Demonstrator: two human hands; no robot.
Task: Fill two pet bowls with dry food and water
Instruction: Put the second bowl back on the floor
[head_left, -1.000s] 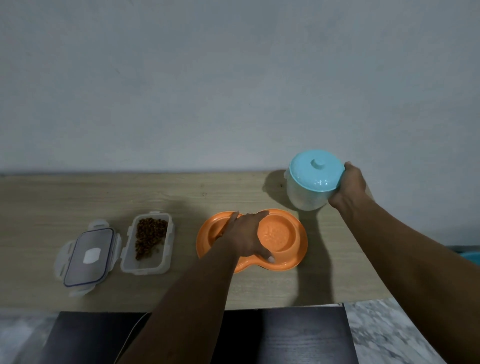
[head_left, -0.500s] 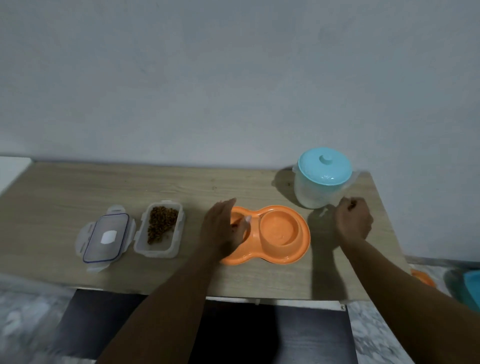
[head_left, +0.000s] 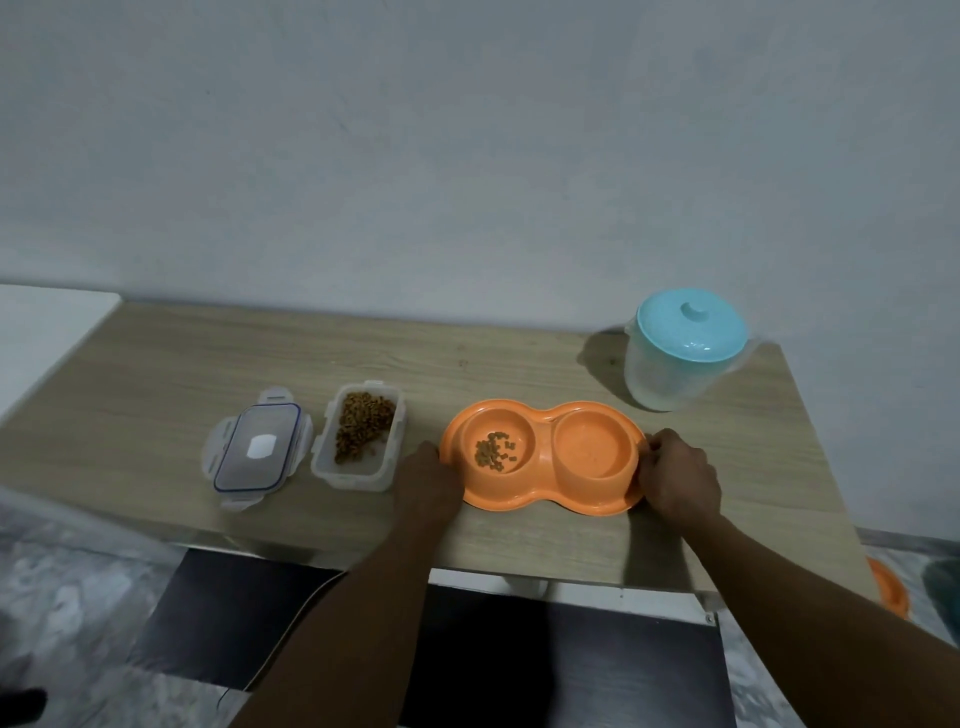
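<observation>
An orange double pet bowl (head_left: 544, 499) lies near the front edge of the wooden table (head_left: 156, 374). Its left well holds a small heap of brown dry food (head_left: 493, 451); its right well (head_left: 592, 447) looks wet, though water is hard to tell. My left hand (head_left: 428, 480) grips the bowl's left rim and my right hand (head_left: 678, 475) grips its right rim. A clear jug with a light blue lid (head_left: 680, 356) stands at the back right, apart from both hands. An open clear food container (head_left: 361, 436) with kibble sits left of the bowl.
The container's clear lid (head_left: 257, 454) lies flat to its left. The table's front edge runs just below my hands, with a dark panel (head_left: 467, 649) beneath. An orange object (head_left: 891, 592) sits on the floor at right. A wall rises behind the table.
My right hand let go of the jug and came down to the bowl's right rim. My left hand slid off the bowl's middle to its left rim, uncovering the dry food.
</observation>
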